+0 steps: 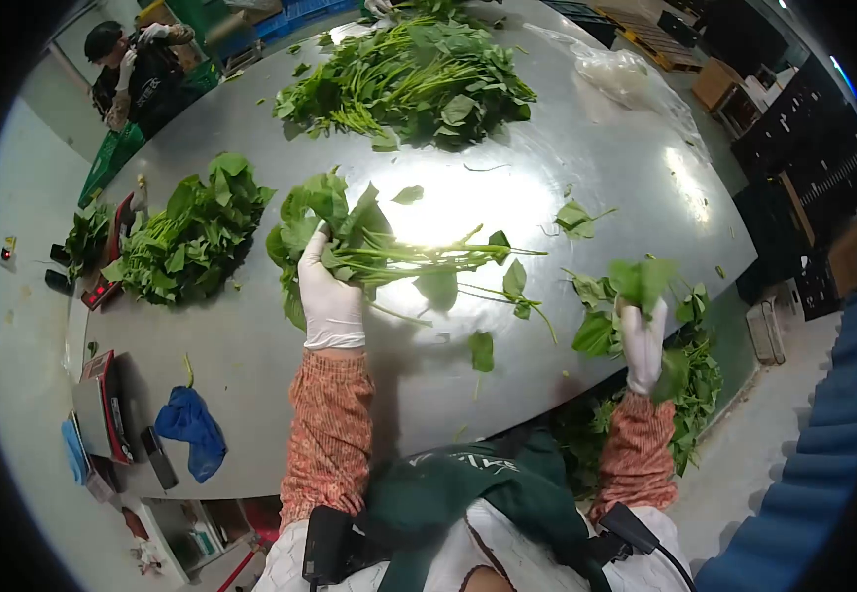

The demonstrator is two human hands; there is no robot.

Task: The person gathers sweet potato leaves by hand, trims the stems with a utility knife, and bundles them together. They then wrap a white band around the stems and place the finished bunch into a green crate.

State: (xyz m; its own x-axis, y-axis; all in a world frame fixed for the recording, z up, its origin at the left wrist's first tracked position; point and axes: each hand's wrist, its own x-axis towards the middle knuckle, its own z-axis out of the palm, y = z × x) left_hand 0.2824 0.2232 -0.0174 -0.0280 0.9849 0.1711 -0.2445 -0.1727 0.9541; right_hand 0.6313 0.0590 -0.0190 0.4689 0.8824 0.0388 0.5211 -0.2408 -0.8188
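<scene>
My left hand (333,301), in a white glove, is closed around a bunch of leafy green stems (379,259) at the metal table's middle. The bunch's leaves are to the left and its stems stretch to the right. At the table's right edge my right hand (642,350), also gloved, pinches a green leaf (643,280), which is blurred by motion. Below and behind that hand is a heap of leafy greens (697,390), partly hidden by it. Loose leaves (482,350) and a small sprig (576,219) lie between and beyond my hands.
A large pile of greens (409,84) lies at the far side, another pile (192,237) at left. A red scale (113,242), a blue cloth (190,432) and a clear plastic bag (626,79) are on the table. A co-worker (142,74) is at the far left.
</scene>
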